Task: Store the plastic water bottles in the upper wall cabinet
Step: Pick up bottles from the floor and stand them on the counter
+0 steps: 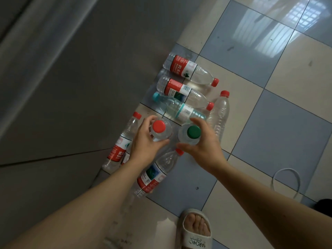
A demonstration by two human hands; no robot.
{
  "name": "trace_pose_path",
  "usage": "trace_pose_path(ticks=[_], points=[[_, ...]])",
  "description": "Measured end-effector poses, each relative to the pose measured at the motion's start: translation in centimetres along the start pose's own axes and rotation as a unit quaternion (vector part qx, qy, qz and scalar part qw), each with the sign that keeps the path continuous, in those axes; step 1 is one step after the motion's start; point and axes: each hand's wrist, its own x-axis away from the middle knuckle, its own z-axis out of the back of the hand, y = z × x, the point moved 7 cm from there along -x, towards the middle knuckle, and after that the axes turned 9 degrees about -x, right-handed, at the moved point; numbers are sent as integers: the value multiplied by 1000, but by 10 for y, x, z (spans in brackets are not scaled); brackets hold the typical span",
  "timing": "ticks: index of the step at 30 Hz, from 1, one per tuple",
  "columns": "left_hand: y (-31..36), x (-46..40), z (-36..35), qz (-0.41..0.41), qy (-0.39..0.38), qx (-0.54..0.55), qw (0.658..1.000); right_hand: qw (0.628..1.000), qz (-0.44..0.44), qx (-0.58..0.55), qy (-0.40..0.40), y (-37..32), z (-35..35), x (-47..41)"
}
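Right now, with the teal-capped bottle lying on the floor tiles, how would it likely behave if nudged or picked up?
The teal-capped bottle lies on its side, so a nudge would probably roll it into the red-capped bottle beside it. It looks clear and empty, so likely very light. Its thin ribbed plastic may crumple under firm fingers.

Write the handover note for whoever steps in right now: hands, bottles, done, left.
Left hand grips the red-capped bottle; right hand grips the green-capped bottle, both seen cap-up above the floor.
Seven more bottles lie on the tiled floor, including the blue-capped bottle.
The cabinet is not in view; none shown stored.
Left: carry these two up, then fetch the rest.
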Motion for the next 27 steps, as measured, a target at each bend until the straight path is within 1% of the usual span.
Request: trace_pose_path(ticks=[2, 4, 8, 13, 16, 19, 23, 27], points=[[2, 0, -4, 11, -45, 21, 999, 997, -57, -43, -8, 12, -2, -3], [2, -1, -7, 26, -62, 30, 997, 992, -88, -84, -12, 21, -9, -6], [4, -6, -9, 26, -44, 63, 997, 986, -89, -138, 2, 27, -16, -11], [8, 8, -3, 46, -35, 60, 997, 985, -88, -145, 4, 18, -5, -1], [15, 28, 10, 73, -26, 62, 995, 984, -91, -153, -1, -2, 8, 13], [39, 52, 28, 90, -13, 81, 993, 979, -96, -178, 10, -31, 28, 34], [86, 86, 68, 78, 12, 97, 992, 976, -77, -203, 24, -90, 53, 66], [145, 125, 112, 67, 38, 120, 990, 974, -57, -214, 34, -165, 86, 95]])
